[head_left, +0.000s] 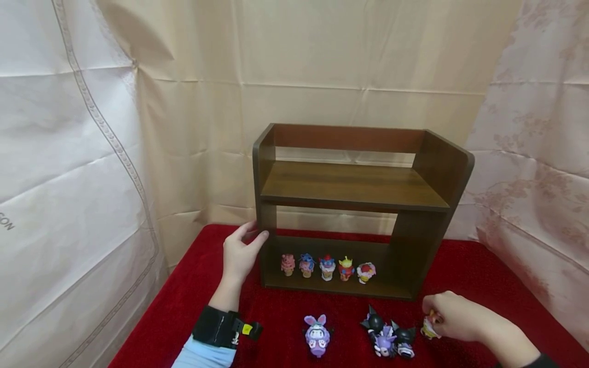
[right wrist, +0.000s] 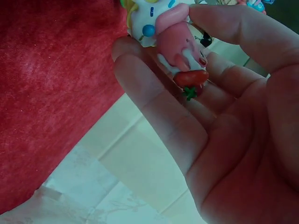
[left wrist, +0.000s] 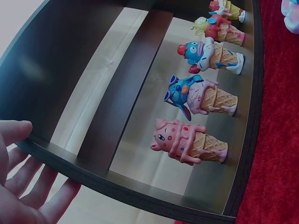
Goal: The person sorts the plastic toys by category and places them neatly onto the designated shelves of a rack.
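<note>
A brown two-tier wooden shelf (head_left: 354, 186) stands on the red cloth. My left hand (head_left: 240, 255) holds its left side panel, thumb at the front edge and fingers along the outer face. Several ice-cream-cone figurines line the lower board, starting from a pink bear-like one (left wrist: 180, 141) at the left. Right of the shelf's front corner, my right hand (head_left: 460, 314) pinches another figurine (head_left: 429, 327), low over the cloth. In the right wrist view this figurine (right wrist: 180, 51) shows a pink character, a strawberry-like red piece with green leaves and white icing; its lower part is out of view.
A purple rabbit-eared figurine (head_left: 317, 337) lies on the red cloth (head_left: 276, 327) in front of the shelf. Black and purple figurines (head_left: 385, 341) lie in a cluster left of my right hand. Pale curtains (head_left: 322, 61) hang behind and at both sides.
</note>
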Demonstrator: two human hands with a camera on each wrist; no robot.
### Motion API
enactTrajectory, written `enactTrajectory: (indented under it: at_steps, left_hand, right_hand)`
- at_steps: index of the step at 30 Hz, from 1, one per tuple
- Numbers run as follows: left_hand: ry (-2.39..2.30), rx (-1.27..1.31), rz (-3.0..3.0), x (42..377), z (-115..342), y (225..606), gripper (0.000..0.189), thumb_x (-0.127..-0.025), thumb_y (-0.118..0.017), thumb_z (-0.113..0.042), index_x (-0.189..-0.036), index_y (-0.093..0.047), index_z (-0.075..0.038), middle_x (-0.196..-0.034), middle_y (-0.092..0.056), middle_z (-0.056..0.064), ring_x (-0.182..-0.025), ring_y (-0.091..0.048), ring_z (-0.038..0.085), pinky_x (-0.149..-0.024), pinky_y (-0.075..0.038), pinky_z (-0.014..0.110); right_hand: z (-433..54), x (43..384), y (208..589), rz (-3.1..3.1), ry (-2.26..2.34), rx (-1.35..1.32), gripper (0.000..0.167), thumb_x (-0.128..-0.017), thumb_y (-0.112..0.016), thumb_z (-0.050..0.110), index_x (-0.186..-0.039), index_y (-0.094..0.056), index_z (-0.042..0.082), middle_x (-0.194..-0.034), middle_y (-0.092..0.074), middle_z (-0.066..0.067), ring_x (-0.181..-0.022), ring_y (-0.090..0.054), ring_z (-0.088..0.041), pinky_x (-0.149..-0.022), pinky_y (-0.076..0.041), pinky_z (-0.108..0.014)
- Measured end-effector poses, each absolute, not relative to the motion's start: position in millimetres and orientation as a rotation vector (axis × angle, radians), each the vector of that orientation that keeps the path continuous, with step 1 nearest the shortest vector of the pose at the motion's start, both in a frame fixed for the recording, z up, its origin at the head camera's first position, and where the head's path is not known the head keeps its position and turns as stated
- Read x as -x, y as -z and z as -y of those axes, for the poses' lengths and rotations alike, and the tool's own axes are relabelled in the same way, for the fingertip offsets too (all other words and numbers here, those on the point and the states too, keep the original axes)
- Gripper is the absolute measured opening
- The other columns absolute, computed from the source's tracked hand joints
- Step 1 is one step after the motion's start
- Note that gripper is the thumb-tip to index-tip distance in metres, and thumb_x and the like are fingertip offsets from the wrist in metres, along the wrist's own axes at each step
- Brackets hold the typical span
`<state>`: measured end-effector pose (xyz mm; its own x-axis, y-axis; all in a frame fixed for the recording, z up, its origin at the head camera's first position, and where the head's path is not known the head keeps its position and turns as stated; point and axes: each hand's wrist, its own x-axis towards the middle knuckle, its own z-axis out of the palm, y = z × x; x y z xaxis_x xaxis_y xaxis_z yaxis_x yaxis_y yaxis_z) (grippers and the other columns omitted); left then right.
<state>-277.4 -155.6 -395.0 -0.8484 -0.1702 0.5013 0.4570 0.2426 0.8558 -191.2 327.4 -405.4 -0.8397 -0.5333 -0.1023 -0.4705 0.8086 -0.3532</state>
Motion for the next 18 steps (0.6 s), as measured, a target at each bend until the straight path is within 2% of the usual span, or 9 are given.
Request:
enactTrajectory:
  at_steps: [18]
  left_hand:
    - [1.635,0.25,2.034,277.7,156.4,396.0,0.038,-0.092,-0.077,-0.017,-0.128,-0.071,-0.007,-0.124,-0.071,0.012,-0.111,-0.067,0.03,-0.085,-0.058,0.049]
  right_hand:
    - [-324.8,193.0,403.2,-2.841,0.429,0.722,0.014,-0.084,-0.08,0.012,-0.094,-0.07,0.012,-0.084,-0.064,0.009,-0.072,-0.059,-0.002,-0.061,-0.054,-0.028]
